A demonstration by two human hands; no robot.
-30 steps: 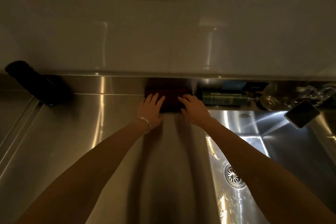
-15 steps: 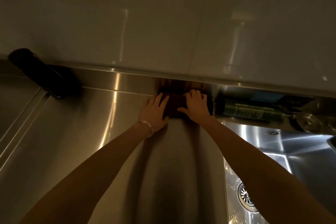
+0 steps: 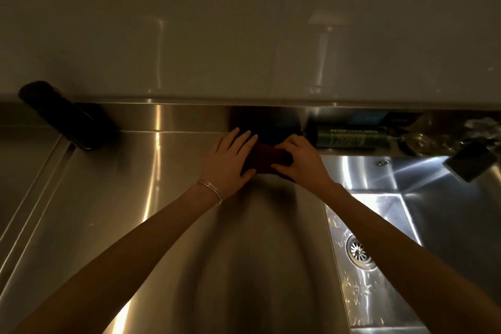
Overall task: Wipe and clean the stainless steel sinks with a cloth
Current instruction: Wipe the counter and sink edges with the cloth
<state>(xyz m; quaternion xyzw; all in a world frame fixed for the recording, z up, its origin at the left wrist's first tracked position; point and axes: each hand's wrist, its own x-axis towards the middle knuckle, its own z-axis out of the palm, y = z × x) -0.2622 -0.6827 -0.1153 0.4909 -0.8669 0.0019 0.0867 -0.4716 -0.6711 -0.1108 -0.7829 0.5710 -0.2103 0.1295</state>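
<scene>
Bench (image 3: 130, 225): bare steel spreads nearer than both grips and out to the left of the left one.
Sink (image 3: 444, 225): just right of the right grip; its rim runs near to far along the right forearm, and the drain (image 3: 360, 252) lies nearer than that grip, with water drops round it.
Bracelet (image 3: 212, 191): on the left wrist, just nearer than the left grip.
Left grip (image 3: 230, 161): released, fingers straight and flat, pressing on the cloth's left end.
Right grip (image 3: 298, 161): clenched on the cloth's right end, fingers curled over it.
Cloth (image 3: 267, 158): dark red and bunched, lying on the bench between the two grips; its long axis runs left to right, parallel to the back edge.
Upstand (image 3: 176, 116): steel strip just beyond the fingertips, little room left that way.
Tube (image 3: 349, 137): green, lying on its side just beyond and right of the right grip, at the sink's back ledge.
Black object (image 3: 65, 116): well left of the left grip, leaning against the upstand.
Wall (image 3: 244, 35): pale and glossy, rising beyond the upstand.
</scene>
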